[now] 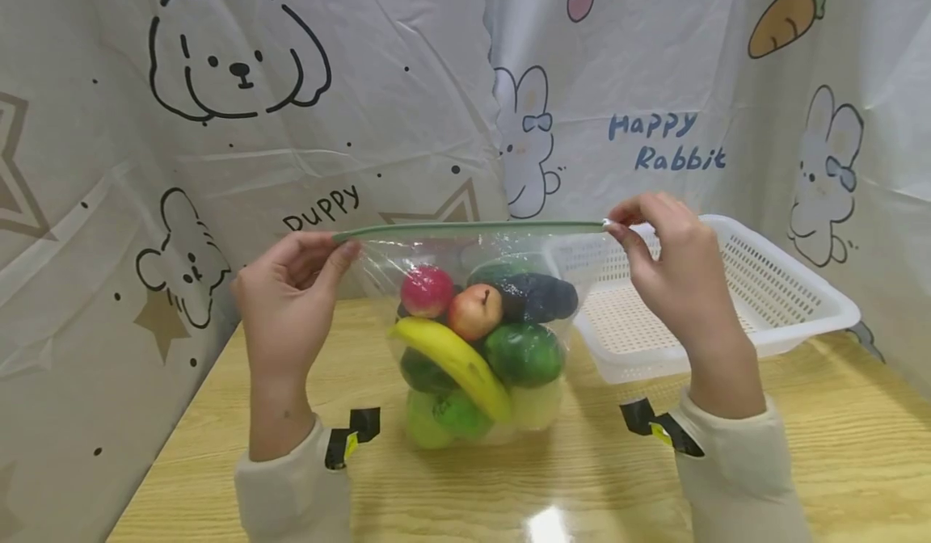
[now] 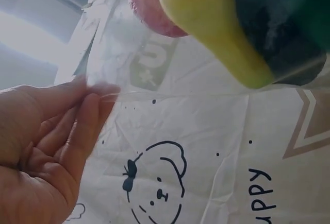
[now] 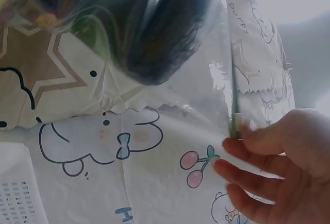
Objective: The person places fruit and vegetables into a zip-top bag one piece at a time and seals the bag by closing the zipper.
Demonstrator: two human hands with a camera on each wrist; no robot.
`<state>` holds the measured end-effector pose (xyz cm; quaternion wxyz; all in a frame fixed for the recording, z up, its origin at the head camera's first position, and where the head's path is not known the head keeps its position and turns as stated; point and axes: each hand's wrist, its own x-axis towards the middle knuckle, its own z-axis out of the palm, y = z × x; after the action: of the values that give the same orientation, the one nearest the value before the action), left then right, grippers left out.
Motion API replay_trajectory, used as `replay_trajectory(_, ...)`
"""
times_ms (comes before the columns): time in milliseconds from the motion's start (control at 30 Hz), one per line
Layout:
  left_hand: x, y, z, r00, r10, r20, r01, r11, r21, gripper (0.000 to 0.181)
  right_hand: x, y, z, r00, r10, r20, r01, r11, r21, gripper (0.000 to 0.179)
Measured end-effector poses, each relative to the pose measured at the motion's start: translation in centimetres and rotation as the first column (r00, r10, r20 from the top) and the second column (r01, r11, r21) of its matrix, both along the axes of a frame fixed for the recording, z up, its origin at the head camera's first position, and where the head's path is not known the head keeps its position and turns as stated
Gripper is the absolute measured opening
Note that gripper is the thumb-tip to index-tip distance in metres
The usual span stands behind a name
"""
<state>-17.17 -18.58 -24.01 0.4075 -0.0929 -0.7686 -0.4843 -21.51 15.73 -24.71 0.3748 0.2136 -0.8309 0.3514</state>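
A clear zip bag (image 1: 374,272) hangs upright between my hands, its green zip strip (image 1: 473,226) stretched straight along the top. Inside show a yellow banana (image 1: 454,365), a red round fruit (image 1: 427,291), a red-yellow apple (image 1: 475,312), a dark green oblong piece (image 1: 540,296), a green round one (image 1: 525,355) and paler green ones below. With thumb and fingers, my left hand (image 1: 294,309) pinches the bag's top left corner. My right hand (image 1: 672,276) pinches the strip's right end, where a small white slider (image 1: 607,224) shows at the fingertips.
Behind the bag, to the right, a white plastic basket (image 1: 793,321) stands on the wood-grain table (image 1: 618,478). A pale curtain (image 1: 407,66) printed with cartoon animals encloses the back and sides.
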Motion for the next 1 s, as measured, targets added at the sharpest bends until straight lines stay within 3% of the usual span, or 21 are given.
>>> replay_trajectory(100,-0.3,-0.1,-0.1,0.999,0.01,0.043,-0.01,1.0,0.013,0.019,0.4,0.5,0.0,0.985,0.063,0.158,-0.063,0.998,-0.008,0.013)
replay_trajectory(167,-0.7,-0.2,-0.3,0.997,-0.004,0.082,0.002,1.0,0.026,0.023,0.4,0.9,-0.2,0.947,0.151,0.285,-0.166,0.986,0.031,0.015)
replay_trajectory(200,-0.9,-0.3,-0.4,0.993,-0.024,0.114,0.021,0.999,0.029,0.027,0.4,1.0,-0.4,0.91,0.205,0.362,-0.24,0.969,0.056,0.018)
replay_trajectory(267,-1.4,-0.8,-0.8,0.97,-0.083,0.228,0.081,0.997,0.02,0.045,0.0,1.0,-1.0,0.805,0.295,0.515,-0.395,0.914,0.093,0.03)
replay_trajectory(300,-1.6,-1.2,-1.1,0.945,-0.111,0.308,0.118,0.993,-0.006,0.056,-0.3,0.7,-1.4,0.751,0.32,0.577,-0.455,0.884,0.102,0.038)
replay_trajectory(333,-1.8,-1.6,-1.4,0.904,-0.135,0.405,0.164,0.986,-0.038,0.069,-0.6,0.3,-1.8,0.704,0.335,0.626,-0.499,0.861,0.1,0.047)
replay_trajectory(367,-2.1,-2.0,-1.9,0.848,-0.163,0.504,0.226,0.972,-0.064,0.08,-1.0,-0.3,-2.3,0.674,0.339,0.656,-0.523,0.847,0.1,0.056)
replay_trajectory(400,-2.3,-2.5,-2.4,0.786,-0.187,0.59,0.299,0.949,-0.096,0.09,-1.4,-1.0,-2.7,0.66,0.333,0.673,-0.529,0.842,0.102,0.064)
replay_trajectory(467,-3.1,-3.0,-3.7,0.664,-0.235,0.71,0.453,0.882,-0.131,0.097,-2.1,-2.5,-3.7,0.657,0.335,0.676,-0.524,0.847,0.089,0.071)
replay_trajectory(500,-3.5,-3.0,-4.4,0.625,-0.258,0.737,0.512,0.848,-0.137,0.094,-2.4,-3.2,-4.1,0.659,0.333,0.674,-0.517,0.852,0.085,0.074)
replay_trajectory(533,-3.9,-3.0,-5.0,0.601,-0.278,0.749,0.551,0.824,-0.136,0.09,-2.6,-3.9,-4.6,0.655,0.341,0.675,-0.52,0.851,0.075,0.077)
replay_trajectory(567,-4.4,-2.9,-5.7,0.59,-0.31,0.745,0.579,0.806,-0.123,0.084,-2.8,-4.6,-5.1,0.639,0.346,0.687,-0.525,0.849,0.061,0.078)
replay_trajectory(633,-5.4,-2.4,-6.8,0.592,-0.336,0.733,0.581,0.808,-0.099,0.075,-3.2,-6.0,-6.0,0.603,0.355,0.714,-0.537,0.843,0.035,0.078)
replay_trajectory(700,-6.1,-1.9,-7.5,0.61,-0.314,0.727,0.521,0.851,-0.069,0.078,-3.5,-7.1,-7.0,0.598,0.345,0.724,-0.527,0.85,0.03,0.076)
replay_trajectory(800,-6.8,-1.2,-8.5,0.6,-0.265,0.755,0.403,0.915,0.0,0.088,-3.9,-8.5,-7.9,0.661,0.273,0.699,-0.438,0.897,0.064,0.071)
replay_trajectory(867,-7.1,-0.8,-9.1,0.588,-0.227,0.776,0.347,0.938,0.011,0.093,-3.9,-9.1,-8.1,0.706,0.21,0.677,-0.353,0.932,0.079,0.071)
replay_trajectory(900,-7.1,-0.6,-9.4,0.578,-0.209,0.789,0.324,0.946,0.013,0.095,-3.8,-9.2,-8.1,0.723,0.177,0.668,-0.314,0.945,0.089,0.071)
replay_trajectory(933,-7.3,-0.4,-9.8,0.593,-0.202,0.779,0.329,0.944,-0.005,0.092,-3.7,-9.3,-8.0,0.734,0.146,0.664,-0.282,0.954,0.102,0.072)
replay_trajectory(1000,-7.3,-0.1,-10.4,0.577,-0.201,0.791,0.336,0.942,-0.005,0.089,-3.4,-9.4,-7.7,0.735,0.11,0.669,-0.249,0.962,0.114,0.073)
